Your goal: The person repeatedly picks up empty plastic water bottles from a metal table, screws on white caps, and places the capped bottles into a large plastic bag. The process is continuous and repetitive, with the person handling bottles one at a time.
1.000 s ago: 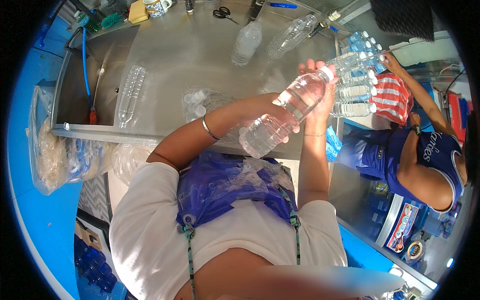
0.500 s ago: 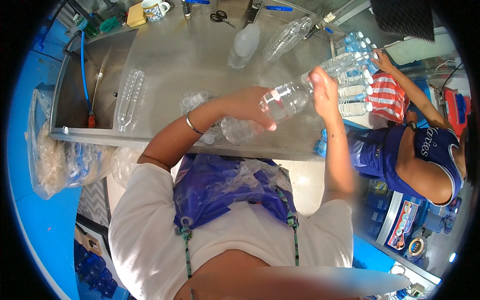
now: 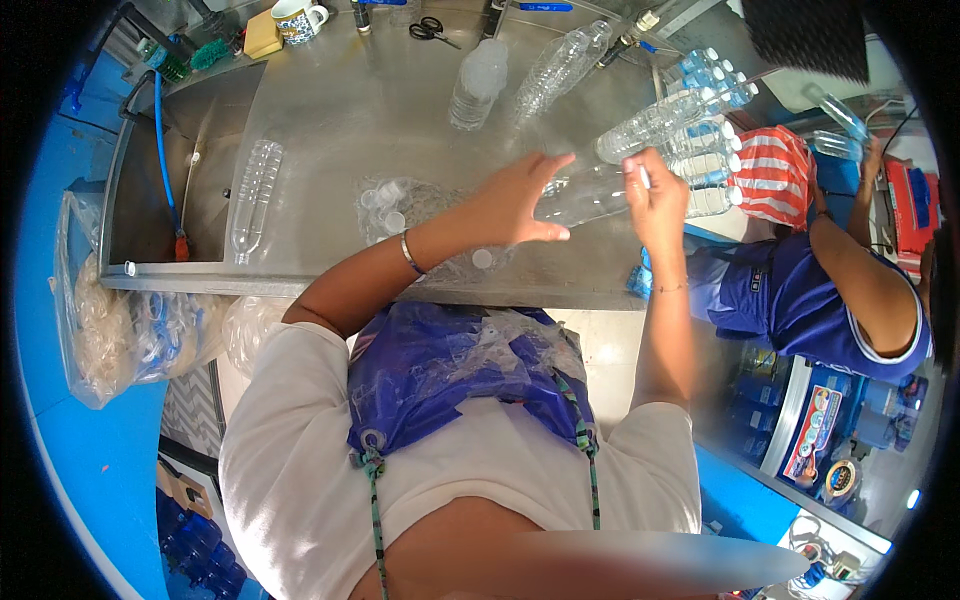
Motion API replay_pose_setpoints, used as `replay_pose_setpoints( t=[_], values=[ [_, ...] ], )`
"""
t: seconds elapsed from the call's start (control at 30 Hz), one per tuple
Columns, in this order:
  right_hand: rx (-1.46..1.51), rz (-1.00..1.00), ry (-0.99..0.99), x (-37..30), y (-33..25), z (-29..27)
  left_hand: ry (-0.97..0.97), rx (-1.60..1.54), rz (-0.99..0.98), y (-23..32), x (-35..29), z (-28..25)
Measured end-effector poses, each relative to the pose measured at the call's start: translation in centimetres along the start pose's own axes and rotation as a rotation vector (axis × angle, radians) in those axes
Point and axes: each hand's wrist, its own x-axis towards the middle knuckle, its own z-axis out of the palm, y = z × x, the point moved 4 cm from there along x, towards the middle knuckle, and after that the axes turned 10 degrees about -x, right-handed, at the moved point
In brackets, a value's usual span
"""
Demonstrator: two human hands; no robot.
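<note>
A clear plastic bottle (image 3: pixel 588 197) lies tilted in the air over the counter's front half. My right hand (image 3: pixel 657 208) is closed on its neck end, where a bit of a white cap (image 3: pixel 643 177) shows beside the thumb. My left hand (image 3: pixel 515 205) is open around the bottle's base end, thumb and fingers spread; whether it touches the bottle I cannot tell. Under my left forearm, a clear plastic bag of white caps (image 3: pixel 385 205) rests on the counter. Just beyond my right hand lies another clear bottle (image 3: pixel 650 128), beside rows of white-capped bottles (image 3: pixel 705 170).
The steel counter (image 3: pixel 330 110) holds two clear bottles at the back, one upright bottle (image 3: pixel 480 85) and one leaning bottle (image 3: pixel 565 65), plus scissors (image 3: pixel 432 31). Another bottle (image 3: pixel 257 200) lies beside the sink (image 3: pixel 185 150). At right, a co-worker (image 3: pixel 800 290) handles bottles near a red-striped bag (image 3: pixel 772 175).
My left hand has opened from its grip on the bottle. My right hand, still on the neck end, has moved slightly down. The co-worker's hand has moved from the bottle rows to bottles farther right.
</note>
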Motion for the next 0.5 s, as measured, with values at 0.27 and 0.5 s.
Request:
replay_pose_setpoints(
  t=[0.27,0.5],
  values=[
    [-0.826,0.268,0.114,2.1,10.9,-3.9,0.671,0.53,-0.013,-9.1,0.2,-8.5],
    [-0.905,0.391,-0.114,5.1,13.6,-3.1,0.555,0.245,-0.192,-12.1,4.0,-8.4]
  ],
)
